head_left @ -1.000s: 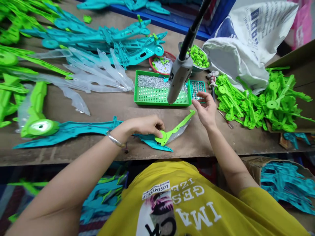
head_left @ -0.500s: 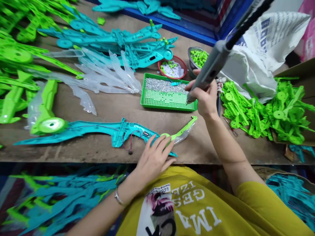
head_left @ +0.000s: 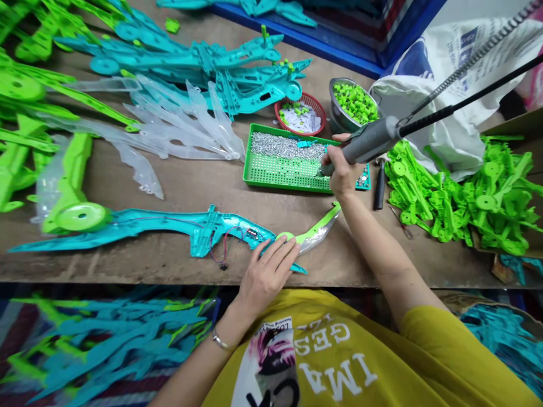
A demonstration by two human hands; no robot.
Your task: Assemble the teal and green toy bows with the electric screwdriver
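My right hand (head_left: 343, 174) grips a grey electric screwdriver (head_left: 375, 138), its bit end pointing down-left over the green tray (head_left: 250, 176). Small silver screws (head_left: 274, 146) lie heaped in the tray's far part; whether the bit touches any I cannot tell. My left hand (head_left: 268, 271) rests with outstretched fingers on the right end of a long turquoise plastic bow-shaped toy shell (head_left: 148, 225). Under its fingertips, a green curved arm (head_left: 316, 227) with a clear strip meets the shell. Red and dark wires (head_left: 217, 254) hang from the shell's middle.
Behind the tray stand a red basket (head_left: 323, 110) and a metal bowl of green pieces (head_left: 356, 102). Green parts (head_left: 424, 186) pile up on the right, beside a white sack (head_left: 449, 130). Clear blades (head_left: 186, 133) and turquoise shells (head_left: 190, 70) lie back left. A black-handled tool (head_left: 379, 189) lies nearby.
The screwdriver has tilted from steep to flatter, its rear swinging right and down. My right hand stays by the tray. My left hand remains on the toy shell, its fingers closer together.
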